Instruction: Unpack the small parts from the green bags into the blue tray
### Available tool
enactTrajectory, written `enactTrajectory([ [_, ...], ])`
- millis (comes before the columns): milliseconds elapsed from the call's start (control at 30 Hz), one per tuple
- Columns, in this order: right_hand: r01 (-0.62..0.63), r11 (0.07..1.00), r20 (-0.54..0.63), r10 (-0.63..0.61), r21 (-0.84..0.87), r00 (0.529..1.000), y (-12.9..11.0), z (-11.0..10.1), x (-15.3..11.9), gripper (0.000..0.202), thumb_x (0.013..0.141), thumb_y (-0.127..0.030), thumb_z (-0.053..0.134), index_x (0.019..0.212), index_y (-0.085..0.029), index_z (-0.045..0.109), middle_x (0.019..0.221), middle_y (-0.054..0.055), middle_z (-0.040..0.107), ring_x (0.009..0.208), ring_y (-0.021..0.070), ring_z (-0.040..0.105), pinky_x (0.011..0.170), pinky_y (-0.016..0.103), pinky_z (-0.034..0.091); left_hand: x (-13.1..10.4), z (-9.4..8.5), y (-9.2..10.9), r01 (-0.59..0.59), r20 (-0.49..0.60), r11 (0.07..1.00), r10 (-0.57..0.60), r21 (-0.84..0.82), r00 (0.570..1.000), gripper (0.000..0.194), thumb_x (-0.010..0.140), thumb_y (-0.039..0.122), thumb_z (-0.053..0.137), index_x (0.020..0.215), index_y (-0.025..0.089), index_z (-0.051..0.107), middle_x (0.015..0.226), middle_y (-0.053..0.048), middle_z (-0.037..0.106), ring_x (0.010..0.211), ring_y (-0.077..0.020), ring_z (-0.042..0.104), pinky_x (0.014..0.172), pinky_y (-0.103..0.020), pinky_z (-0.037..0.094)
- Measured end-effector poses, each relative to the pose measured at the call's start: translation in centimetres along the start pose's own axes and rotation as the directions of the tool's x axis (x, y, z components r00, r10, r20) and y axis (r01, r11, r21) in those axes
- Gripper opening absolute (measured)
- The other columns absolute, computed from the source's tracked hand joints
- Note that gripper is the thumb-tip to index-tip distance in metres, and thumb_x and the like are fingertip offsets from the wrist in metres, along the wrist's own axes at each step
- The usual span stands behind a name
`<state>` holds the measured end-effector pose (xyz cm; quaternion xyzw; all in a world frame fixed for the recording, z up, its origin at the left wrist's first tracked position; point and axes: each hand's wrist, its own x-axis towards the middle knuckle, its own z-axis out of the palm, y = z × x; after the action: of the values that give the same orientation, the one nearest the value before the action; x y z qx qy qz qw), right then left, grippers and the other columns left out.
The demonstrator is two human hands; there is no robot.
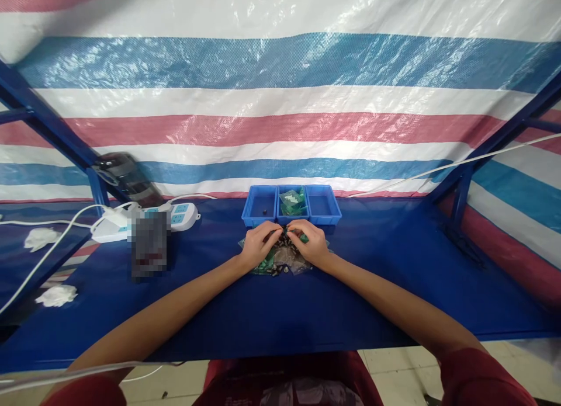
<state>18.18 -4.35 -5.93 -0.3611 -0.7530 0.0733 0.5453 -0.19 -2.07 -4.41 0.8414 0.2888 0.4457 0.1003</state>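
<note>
Small dark part (pixel 284 227) between fingertips of left hand (pixel 259 243) and right hand (pixel 310 241) — both grips pinched on it, over plastic bags (pixel 284 257).

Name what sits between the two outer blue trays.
A third blue tray, holding green packaging, separates the left tray and right tray in the head view.

Bins (pixel 292 221) behind pile (pixel 284 257), power strip (pixel 186 215) left

Left sleeve: dark red cloth sleeve (pixel 85 391), short
Right sleeve: dark red cloth sleeve (pixel 486 377), short, ends near the elbow
Top: dark red shirt (pixel 234 385)
Front: blotchy grey patch (pixel 307 392), too blurry to make out
Hands: bare left hand (pixel 258 246), bare right hand (pixel 312 244)
</note>
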Motion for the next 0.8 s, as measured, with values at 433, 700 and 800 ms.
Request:
enactTrajectory([
  [433, -0.021, 1.0, 0.032, 0.021, -0.01, 0.999, -0.12, -0.35, 0.04, 0.015, 0.092, -0.028, 0.052, 0.096, -0.02, 0.064, 0.093, 0.008, 0.063, 0.066, 0.0137, 0.059, 0.066, 0.029, 0.053, 0.1, 0.13, 0.32, 0.032, 0.019, 0.999, -0.033, 0.014, 0.999, 0.02, 0.094, 0.027, 0.046, 0.091, 0.016, 0.063, 0.081, -0.004, 0.066, 0.072, -0.0129, 0.06, 0.068, -0.024, 0.046],
  [700, -0.056, 0.998, 0.046, 0.057, -0.008, 0.997, -0.53, -0.44, 0.23, 0.02, 0.095, -0.03, 0.045, 0.094, -0.019, 0.061, 0.083, 0.007, 0.063, 0.073, 0.0164, 0.06, 0.069, 0.029, 0.051, -0.06, 0.14, -0.01, 0.019, 0.019, 1.0, -0.019, 0.01, 1.0, 0.02, 0.094, 0.028, 0.046, 0.092, 0.017, 0.062, 0.081, -0.004, 0.066, 0.073, -0.0132, 0.061, 0.067, -0.024, 0.047],
  [800, -0.038, 0.999, 0.035, 0.039, -0.016, 0.999, -0.38, -0.29, 0.19, 0.018, 0.094, -0.032, 0.047, 0.094, -0.019, 0.06, 0.082, 0.007, 0.064, 0.069, 0.0158, 0.059, 0.066, 0.028, 0.05, -0.06, 0.1, -0.02, 0.004, 0.016, 1.0, -0.004, 0.002, 1.0, 0.019, 0.094, 0.027, 0.047, 0.093, 0.017, 0.062, 0.081, -0.004, 0.066, 0.072, -0.0129, 0.061, 0.065, -0.023, 0.047],
])
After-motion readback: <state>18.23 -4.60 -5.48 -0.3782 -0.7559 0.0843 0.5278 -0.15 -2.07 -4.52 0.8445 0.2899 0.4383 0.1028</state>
